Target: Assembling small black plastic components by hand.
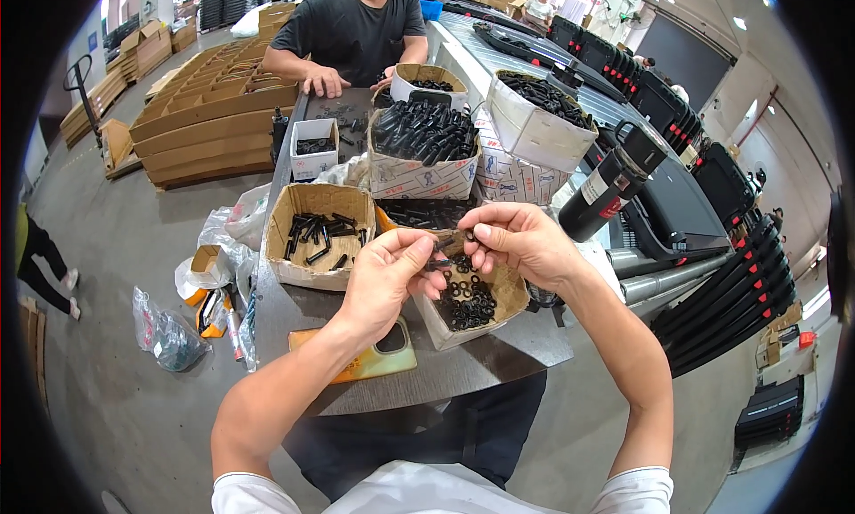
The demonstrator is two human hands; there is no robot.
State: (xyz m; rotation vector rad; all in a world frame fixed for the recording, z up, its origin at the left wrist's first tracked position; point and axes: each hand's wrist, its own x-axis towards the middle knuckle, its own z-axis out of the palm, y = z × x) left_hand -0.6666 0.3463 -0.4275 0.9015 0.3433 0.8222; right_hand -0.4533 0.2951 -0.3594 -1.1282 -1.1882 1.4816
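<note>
My left hand (385,273) is closed, pinching dark bolts (436,265) between thumb and fingers. Close beside it, my right hand (525,245) grips a small black ring (470,235) with thumb and forefinger. Both hands hover over a cardboard box (488,330) of loose black rings (468,302). To the left, an open carton (307,275) contains scattered black bolts (319,233). Behind my hands, a printed white box (419,184) is heaped with black bolts (423,131); part of another bolt container is hidden by my fingers.
A phone in a yellow-green case (392,358) lies at the table's near edge. A black flask (614,180) stands right, below a white box (539,131) of dark parts. Across the table is a co-worker (356,33). Plastic bags (169,336) lie on the floor left.
</note>
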